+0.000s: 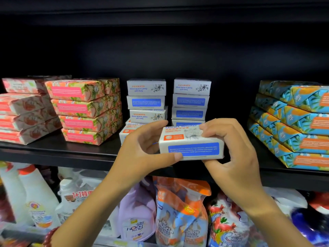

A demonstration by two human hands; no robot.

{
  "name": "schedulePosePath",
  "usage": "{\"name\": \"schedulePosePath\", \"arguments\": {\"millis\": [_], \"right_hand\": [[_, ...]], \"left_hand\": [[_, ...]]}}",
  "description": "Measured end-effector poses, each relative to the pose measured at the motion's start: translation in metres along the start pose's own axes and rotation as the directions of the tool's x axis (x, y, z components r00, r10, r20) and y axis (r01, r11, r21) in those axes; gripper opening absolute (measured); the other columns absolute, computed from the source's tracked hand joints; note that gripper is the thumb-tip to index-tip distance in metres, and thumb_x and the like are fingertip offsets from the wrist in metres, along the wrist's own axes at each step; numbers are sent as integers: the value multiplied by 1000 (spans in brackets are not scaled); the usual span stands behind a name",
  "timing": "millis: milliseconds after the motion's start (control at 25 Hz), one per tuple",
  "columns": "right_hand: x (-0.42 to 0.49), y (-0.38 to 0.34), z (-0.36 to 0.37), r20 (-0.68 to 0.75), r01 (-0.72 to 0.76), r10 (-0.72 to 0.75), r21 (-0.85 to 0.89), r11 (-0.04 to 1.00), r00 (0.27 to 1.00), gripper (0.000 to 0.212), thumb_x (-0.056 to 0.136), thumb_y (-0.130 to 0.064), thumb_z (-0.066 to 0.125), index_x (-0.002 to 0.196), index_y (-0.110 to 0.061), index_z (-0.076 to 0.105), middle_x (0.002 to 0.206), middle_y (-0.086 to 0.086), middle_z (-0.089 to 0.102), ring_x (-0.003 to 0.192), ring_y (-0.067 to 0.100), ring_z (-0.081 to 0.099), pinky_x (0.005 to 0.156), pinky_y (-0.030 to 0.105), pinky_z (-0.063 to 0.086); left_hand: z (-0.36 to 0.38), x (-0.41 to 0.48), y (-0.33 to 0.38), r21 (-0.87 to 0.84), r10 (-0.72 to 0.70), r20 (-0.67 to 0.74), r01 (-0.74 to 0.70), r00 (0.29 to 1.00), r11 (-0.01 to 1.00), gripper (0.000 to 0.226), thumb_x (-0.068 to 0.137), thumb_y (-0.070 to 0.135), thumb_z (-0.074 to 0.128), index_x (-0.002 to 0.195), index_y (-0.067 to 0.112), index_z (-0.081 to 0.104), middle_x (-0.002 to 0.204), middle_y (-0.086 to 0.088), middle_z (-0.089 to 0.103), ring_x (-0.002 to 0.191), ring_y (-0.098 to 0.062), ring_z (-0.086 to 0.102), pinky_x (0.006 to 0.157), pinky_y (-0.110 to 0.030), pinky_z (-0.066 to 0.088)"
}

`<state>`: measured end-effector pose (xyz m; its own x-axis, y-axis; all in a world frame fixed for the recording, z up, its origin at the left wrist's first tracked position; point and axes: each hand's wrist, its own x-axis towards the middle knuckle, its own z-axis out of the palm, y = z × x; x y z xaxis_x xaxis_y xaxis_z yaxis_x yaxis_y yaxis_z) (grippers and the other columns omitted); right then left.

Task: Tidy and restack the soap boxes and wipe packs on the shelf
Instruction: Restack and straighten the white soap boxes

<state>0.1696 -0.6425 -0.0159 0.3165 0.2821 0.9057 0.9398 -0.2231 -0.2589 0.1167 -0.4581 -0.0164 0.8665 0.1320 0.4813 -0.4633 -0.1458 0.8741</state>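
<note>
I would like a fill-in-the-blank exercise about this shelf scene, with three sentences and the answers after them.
1. The left hand and the right hand hold one white soap box whose front label is ____.
2. The blue-and-orange packs lie to the ____ of the stacked white boxes.
3. The purple bottle stands on the shelf ____ the soap.
Missing words: blue; right; below.

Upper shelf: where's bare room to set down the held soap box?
Widest: black shelf board between the right stack of white cardboard soap boxes and the blue-orange wrapped packs. Also the front strip before the pink floral wrapped packs. Crowded: left white box stack close beside those; slot between white stacks narrow.
</note>
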Motion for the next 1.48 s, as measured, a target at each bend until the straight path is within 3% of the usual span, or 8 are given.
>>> {"name": "schedulePosePath", "arguments": {"millis": [320,440,560,760,920,1080,1280,1480], "right_hand": [[-1,4,0,204,-91,98,-44,995,974,40,77,-20,74,113,-14,57,114,-10,53,110,-4,46,92,10,38],[-7,12,-5,373,-201,243,-148,968,896,48,78,-43,67,121,-28,54,118,-20,50,111,-7,43,92,10,36],[-14,16,-2,515,-91,268,-342,935,815,47,78,-56,57,121,-37,51,120,-27,45,113,-10,35,89,9,32],[-16,18,0,513,-78,274,-370,926,813,42,80,-56,56,119,-41,50,118,-29,45,112,-10,33,83,7,32],[-17,20,1,509,-68,277,-390,918,815,42,79,-57,55,118,-42,51,114,-31,44,106,-14,32,76,1,28],[-19,18,2,492,-67,287,-418,906,822,42,80,-55,58,119,-40,54,119,-27,50,111,-8,41,75,1,25],[-21,18,1,490,-35,262,-425,904,831,44,82,-56,54,123,-40,51,123,-27,48,114,-7,40,77,1,24],[-1,18,-2,476,-190,284,-236,953,832,42,75,-50,62,112,-31,61,111,-21,57,104,-7,47,85,8,38]], "left_hand": [[-25,-5,5,83,19,-128,-8,992,997,71,43,21,86,110,22,63,101,5,73,94,-12,69,77,-20,54],[-41,-5,4,129,46,-224,-17,974,991,68,42,29,85,107,26,64,100,7,74,93,-11,69,77,-21,55],[-53,2,2,107,71,-293,-41,953,993,64,46,30,85,107,26,63,97,8,74,91,-9,70,71,-17,54],[-61,16,-1,132,107,-330,-67,938,989,78,52,34,84,124,17,57,99,12,73,96,-5,68,72,-17,55],[-58,19,-11,231,162,-282,-97,945,968,50,61,28,77,105,40,58,94,28,69,96,4,65,76,-8,49],[-62,22,-24,266,167,-323,-80,932,961,61,68,20,75,125,18,56,108,17,67,102,3,63,82,-11,50],[-57,20,-22,589,374,-263,-159,889,792,39,82,1,69,112,24,61,115,11,61,113,-10,58,95,-40,50],[-39,11,-20,812,649,-134,-292,749,505,23,83,16,67,104,8,67,114,2,59,111,-15,54,97,-29,42]]}}
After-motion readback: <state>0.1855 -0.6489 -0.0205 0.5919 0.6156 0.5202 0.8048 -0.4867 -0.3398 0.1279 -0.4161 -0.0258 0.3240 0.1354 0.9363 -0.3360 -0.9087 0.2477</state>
